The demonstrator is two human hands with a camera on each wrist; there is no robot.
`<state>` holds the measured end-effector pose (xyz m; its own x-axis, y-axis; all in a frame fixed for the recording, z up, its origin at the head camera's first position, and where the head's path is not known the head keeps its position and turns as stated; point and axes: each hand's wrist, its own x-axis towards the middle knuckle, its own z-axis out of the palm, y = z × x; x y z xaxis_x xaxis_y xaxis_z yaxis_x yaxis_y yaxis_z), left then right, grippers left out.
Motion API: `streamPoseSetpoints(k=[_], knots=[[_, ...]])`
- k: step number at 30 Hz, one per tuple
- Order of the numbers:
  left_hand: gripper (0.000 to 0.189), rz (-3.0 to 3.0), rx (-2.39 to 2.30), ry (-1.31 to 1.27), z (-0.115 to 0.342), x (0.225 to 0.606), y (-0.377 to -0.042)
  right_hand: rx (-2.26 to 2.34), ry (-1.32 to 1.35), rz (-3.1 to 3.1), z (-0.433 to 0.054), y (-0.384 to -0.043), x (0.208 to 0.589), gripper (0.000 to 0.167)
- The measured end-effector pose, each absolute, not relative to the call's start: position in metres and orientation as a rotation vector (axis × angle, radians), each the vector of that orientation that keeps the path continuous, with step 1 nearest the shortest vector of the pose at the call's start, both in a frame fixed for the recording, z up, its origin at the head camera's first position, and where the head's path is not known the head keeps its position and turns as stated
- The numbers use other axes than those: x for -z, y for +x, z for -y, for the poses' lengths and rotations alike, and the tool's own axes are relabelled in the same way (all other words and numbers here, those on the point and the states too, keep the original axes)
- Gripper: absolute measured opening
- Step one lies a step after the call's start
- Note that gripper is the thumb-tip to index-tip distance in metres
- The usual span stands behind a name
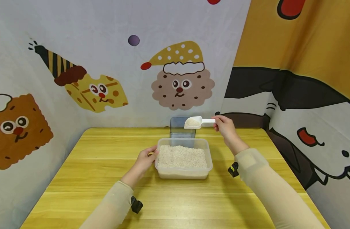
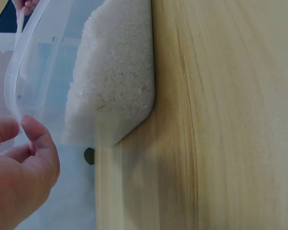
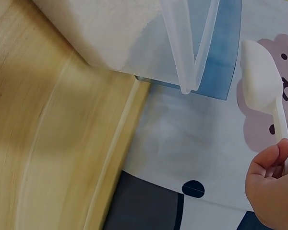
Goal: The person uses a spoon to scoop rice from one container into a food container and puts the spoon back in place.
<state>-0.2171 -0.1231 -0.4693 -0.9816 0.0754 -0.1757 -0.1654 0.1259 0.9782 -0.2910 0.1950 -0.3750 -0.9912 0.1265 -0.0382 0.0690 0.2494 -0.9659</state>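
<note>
A clear plastic container [image 1: 182, 173] full of white rice [image 2: 116, 62] sits in the middle of the table. My left hand [image 1: 145, 160] pinches its left rim between thumb and fingers, as the left wrist view [image 2: 26, 170] shows closely. In my right hand [image 1: 225, 127] is the handle of a white scoop [image 3: 262, 79], its bowl pointing left and holding some rice. The scoop is raised over a blue-tinted transparent container [image 1: 175, 132], which stands right behind the rice container and is partly hidden by it.
The wooden table [image 1: 106, 178] extends around both containers, its far edge close to a cloth backdrop [image 1: 111, 19] printed with cartoon figures. A small black device [image 1: 136, 204] is worn at each wrist.
</note>
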Motion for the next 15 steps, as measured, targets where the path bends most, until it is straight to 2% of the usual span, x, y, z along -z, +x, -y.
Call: streamPoseSetpoints(k=[15], knots=[[0.042,-2.236,-1.959,-0.088,0.1228,0.4706,-0.2170,-1.720,-0.137,2.485,-0.1893,-0.2951,0.3742,0.029]])
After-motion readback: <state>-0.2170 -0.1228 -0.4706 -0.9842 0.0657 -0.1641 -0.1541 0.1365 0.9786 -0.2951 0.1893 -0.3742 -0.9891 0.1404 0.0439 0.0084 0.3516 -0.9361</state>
